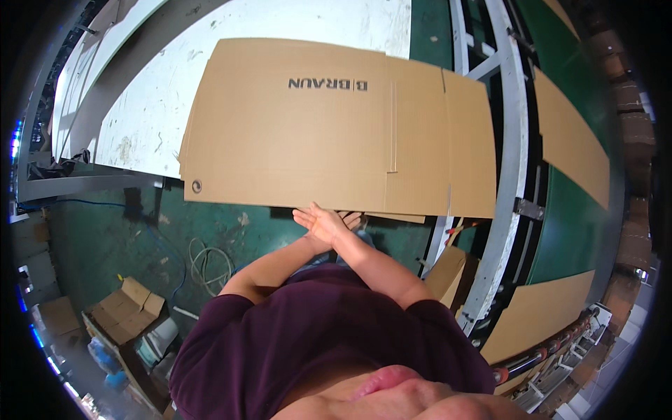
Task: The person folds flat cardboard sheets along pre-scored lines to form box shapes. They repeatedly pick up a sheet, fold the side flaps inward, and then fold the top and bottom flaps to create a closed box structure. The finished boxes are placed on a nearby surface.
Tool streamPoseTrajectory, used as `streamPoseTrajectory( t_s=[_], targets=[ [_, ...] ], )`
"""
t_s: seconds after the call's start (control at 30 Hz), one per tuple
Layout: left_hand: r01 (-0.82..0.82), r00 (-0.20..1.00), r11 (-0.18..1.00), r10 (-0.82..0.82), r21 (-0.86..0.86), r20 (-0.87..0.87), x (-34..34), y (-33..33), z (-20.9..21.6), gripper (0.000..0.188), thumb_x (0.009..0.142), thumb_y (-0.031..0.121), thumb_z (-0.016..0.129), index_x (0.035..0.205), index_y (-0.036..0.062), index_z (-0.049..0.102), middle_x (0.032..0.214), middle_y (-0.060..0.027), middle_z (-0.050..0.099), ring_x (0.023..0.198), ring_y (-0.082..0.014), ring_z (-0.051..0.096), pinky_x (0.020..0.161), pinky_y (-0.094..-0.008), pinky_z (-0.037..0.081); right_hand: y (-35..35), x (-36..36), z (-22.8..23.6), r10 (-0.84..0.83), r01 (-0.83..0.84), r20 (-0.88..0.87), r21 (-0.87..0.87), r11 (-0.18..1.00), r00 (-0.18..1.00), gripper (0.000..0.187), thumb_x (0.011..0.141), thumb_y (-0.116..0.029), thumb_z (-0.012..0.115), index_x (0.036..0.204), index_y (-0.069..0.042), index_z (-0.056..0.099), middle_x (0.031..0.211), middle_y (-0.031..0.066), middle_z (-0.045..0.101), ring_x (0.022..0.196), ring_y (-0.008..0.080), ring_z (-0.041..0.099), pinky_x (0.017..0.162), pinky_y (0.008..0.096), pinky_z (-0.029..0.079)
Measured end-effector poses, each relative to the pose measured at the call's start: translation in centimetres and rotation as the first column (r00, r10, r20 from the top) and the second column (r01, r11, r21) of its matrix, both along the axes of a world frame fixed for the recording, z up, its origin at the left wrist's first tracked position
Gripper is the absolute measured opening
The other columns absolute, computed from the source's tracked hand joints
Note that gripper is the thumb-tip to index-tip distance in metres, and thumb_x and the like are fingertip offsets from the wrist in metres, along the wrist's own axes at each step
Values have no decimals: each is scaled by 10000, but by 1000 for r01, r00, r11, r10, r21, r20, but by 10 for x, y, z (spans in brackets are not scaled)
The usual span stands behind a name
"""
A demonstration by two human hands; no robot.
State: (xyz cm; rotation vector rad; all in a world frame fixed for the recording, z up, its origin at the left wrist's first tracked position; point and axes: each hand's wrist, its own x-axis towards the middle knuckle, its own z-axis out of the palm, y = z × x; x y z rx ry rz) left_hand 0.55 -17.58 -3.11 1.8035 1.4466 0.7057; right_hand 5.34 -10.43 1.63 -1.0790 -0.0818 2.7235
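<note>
My forearms cross at the wrists, just short of the near edge of a large flat cardboard sheet [280, 140]. My right hand [319, 222] lies on top, palm up, its fingers stretched out and spread toward the left. Behind and partly under it is my left hand [350, 219], whose visible fingers point right and stand apart. Neither hand shows anything in its grasp. The cardboard sheet is brown, creased, with dark print and a small round mark near one corner. Its near edge passes close to the right thumb; whether they touch I cannot tell.
A white worktable [140, 133] lies under the sheet's left part. To the right runs a metal frame rail [514, 140] beside a green conveyor belt [570, 224] carrying flat cardboard. A coiled hose [210, 262] and a cardboard box [126, 308] are at lower left.
</note>
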Motion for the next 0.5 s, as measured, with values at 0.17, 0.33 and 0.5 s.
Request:
streamPoseTrajectory(
  t_s=[0.17, 0.33, 0.5],
  targets=[
    [-3, 965, 909, -107, -418, -240, -40, -31, 90, 173, 783, 190, 628, 928, 103, 669, 873, -167, 675, 777, -351, 645, 686, -444, 515, 9, -7, -14, 222, -222, 100, -13, 975, 970, 519, 987, -363, 482, 1281, 60, 422, 1224, 226, 570, 1032, 333, 626, 867, 450, 546],
    [-415, 903, 876, 362, -246, -233, -50, 40, 145, 173, 849, 178, 612, 964, 67, 677, 835, -135, 672, 756, -327, 658, 666, -389, 519, 15, 17, -31, 437, -467, 199, 142, 873, 877, 314, 935, -359, 513, 966, -64, 615, 805, 89, 662, 685, 209, 646, 605, 366, 539],
    [-86, 938, 994, 106, 74, -331, 25, 115, 107, 374, 799, 164, 636, 1172, 141, 617, 1354, -103, 510, 1287, -296, 442, 1063, -428, 371, 75, 127, -6, 735, -743, 238, 446, 498, 635, 361, 848, -374, 631, 988, -41, 622, 874, 87, 654, 701, 169, 642, 622, 293, 545]
  ],
)
